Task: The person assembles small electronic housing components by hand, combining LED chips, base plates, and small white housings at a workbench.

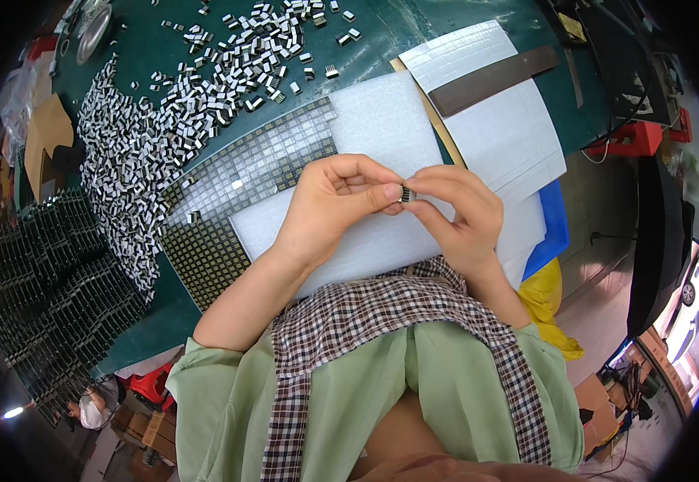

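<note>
A tiny dark block-shaped electronic part with pale pins (406,194) sits between the fingertips of both hands, mostly covered by them. My left hand (329,205) pinches it from the left with thumb and forefinger. From the right, my right hand (463,215) grips it the same way. Beneath the hands lies a white foam sheet (386,108). To its left is a gridded panel of small dark squares (205,261), its upper part shiny and greyish. One loose part (194,217) rests on that panel.
A large heap of small black-and-white parts (124,153) covers the table's left and far side. Dark stacked strips (36,273) stand at the far left. At right lie white sheets (518,120), a brown flat bar (490,80) and a blue tray (554,225).
</note>
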### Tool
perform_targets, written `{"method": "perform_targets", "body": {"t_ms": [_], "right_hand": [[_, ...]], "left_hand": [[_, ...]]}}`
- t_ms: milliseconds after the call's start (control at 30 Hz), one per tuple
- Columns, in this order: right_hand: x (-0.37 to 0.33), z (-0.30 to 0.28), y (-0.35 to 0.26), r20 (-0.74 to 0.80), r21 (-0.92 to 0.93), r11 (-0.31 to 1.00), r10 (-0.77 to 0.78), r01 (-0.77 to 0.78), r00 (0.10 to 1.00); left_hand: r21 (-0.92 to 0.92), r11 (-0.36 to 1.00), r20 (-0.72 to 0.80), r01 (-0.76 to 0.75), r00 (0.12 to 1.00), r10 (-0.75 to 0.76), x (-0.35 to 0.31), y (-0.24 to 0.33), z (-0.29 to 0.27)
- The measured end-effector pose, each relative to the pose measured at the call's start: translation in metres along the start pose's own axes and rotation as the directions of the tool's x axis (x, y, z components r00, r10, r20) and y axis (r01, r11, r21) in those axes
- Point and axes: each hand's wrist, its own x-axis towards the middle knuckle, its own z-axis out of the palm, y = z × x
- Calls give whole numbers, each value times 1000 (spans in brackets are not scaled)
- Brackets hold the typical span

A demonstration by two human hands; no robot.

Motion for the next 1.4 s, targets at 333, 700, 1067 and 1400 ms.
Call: {"method": "perform_targets", "body": {"t_ms": [333, 700, 1067, 1400], "right_hand": [[-2, 1, -2, 4, -47, 998, 37, -36, 999], [-4, 6, -1, 27, -142, 987, -77, 80, 997], [-3, 6, 9, 43, 182, 922, 339, -341, 940], [2, 2, 9, -26, -43, 995, 84, -85, 996]], "left_hand": [[246, 969, -35, -28, 999, 38, -4, 4, 3], [584, 795, -55, -163, 969, 240, -12, 6, 14], [952, -295, 238, -82, 805, 544, 29, 30, -21], [970, -110, 243, -217, 830, 501, 27, 42, -21]]}}
